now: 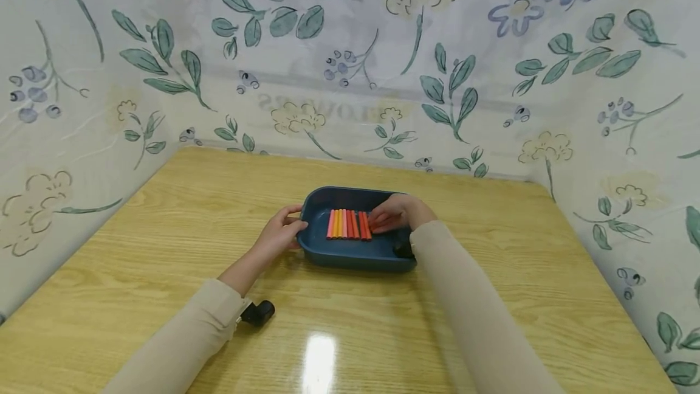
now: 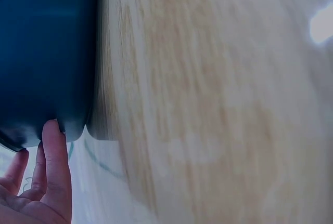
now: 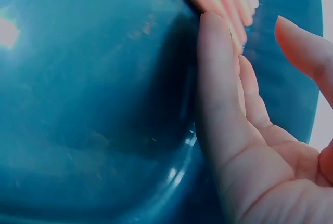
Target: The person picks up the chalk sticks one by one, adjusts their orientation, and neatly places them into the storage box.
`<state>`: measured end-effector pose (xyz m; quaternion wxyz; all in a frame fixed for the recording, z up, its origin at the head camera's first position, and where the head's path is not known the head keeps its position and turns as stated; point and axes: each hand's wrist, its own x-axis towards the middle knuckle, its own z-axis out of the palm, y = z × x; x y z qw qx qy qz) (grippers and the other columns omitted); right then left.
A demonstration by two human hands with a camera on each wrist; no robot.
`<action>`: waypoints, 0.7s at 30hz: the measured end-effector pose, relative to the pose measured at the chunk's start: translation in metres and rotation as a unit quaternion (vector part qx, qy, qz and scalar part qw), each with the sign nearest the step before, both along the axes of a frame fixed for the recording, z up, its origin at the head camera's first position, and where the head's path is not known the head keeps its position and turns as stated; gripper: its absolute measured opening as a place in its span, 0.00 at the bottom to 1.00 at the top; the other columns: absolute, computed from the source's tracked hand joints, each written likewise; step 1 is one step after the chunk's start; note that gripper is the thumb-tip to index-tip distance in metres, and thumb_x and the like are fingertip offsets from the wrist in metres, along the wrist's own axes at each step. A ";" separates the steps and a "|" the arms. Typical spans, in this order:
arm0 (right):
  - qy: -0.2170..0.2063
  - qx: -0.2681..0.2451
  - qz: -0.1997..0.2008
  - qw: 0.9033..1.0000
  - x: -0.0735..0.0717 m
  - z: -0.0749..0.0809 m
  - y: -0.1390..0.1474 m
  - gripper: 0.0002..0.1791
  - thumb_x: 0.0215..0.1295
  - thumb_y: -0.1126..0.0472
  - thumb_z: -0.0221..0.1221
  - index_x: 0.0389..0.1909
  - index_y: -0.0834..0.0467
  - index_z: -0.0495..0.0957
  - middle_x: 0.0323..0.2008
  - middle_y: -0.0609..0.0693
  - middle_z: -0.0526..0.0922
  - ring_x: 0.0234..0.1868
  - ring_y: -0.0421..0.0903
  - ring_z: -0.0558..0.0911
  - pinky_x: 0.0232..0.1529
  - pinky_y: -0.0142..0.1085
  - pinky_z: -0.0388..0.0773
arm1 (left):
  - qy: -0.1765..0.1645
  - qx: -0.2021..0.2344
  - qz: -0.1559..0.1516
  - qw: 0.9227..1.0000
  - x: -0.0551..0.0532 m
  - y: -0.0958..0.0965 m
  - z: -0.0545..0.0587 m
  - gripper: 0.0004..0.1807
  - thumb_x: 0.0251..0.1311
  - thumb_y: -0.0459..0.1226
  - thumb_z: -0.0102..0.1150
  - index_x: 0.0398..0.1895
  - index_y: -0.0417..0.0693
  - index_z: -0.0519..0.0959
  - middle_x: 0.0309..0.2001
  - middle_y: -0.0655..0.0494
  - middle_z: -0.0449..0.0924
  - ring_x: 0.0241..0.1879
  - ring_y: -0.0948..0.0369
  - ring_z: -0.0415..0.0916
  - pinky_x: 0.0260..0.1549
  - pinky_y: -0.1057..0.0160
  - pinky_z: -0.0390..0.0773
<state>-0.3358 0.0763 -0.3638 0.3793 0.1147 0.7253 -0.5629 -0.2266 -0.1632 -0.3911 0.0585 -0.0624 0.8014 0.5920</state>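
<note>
A dark blue tray (image 1: 350,262) with raised walls and rounded corners stands on the table. Inside it, several thin sticks (image 1: 343,224) in pink, yellow, orange and red lie side by side in a row, with a narrow gap among the red ones. At the tray's left end my left hand (image 1: 279,231) holds the wall, its thumb at the rim and its fingers (image 2: 56,156) against the outside. My right hand (image 1: 395,211) reaches into the tray's right half. Its extended fingers (image 3: 216,63) touch the right side of the row, while the thumb stands apart.
The wood-grain table (image 1: 240,181) carries the tray near its middle. Floral cloth (image 1: 350,78) hangs behind and along both sides. Black wrist devices show below the left sleeve (image 1: 258,314) and by the right cuff. A light reflection lies on the front tabletop.
</note>
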 end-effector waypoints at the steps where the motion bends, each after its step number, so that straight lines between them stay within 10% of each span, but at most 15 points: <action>1: 0.003 -0.003 -0.002 1.000 0.000 0.002 0.002 0.20 0.58 0.74 0.58 0.53 0.71 0.72 0.38 0.60 0.79 0.33 0.49 0.81 0.42 0.39 0.79 | 0.000 0.001 0.000 1.000 0.000 0.000 0.000 0.27 0.67 0.36 0.45 0.68 0.41 0.57 0.58 0.34 0.64 0.47 0.45 0.75 0.40 0.54 0.79; 11: 0.030 -0.083 0.025 0.996 0.001 0.026 0.021 0.24 0.66 0.70 0.52 0.62 0.71 0.63 0.60 0.67 0.68 0.59 0.56 0.70 0.52 0.41 0.73 | -0.001 0.000 0.001 1.000 0.000 0.002 0.002 0.27 0.67 0.36 0.45 0.68 0.42 0.57 0.58 0.34 0.64 0.48 0.45 0.74 0.40 0.54 0.79; 21: 0.060 -0.099 0.058 0.992 0.003 0.046 0.042 0.28 0.67 0.69 0.49 0.67 0.70 0.55 0.64 0.67 0.60 0.64 0.57 0.64 0.59 0.41 0.66 | 0.001 0.003 -0.002 1.000 0.000 0.002 0.002 0.27 0.67 0.36 0.45 0.68 0.41 0.57 0.58 0.33 0.64 0.48 0.45 0.74 0.40 0.55 0.80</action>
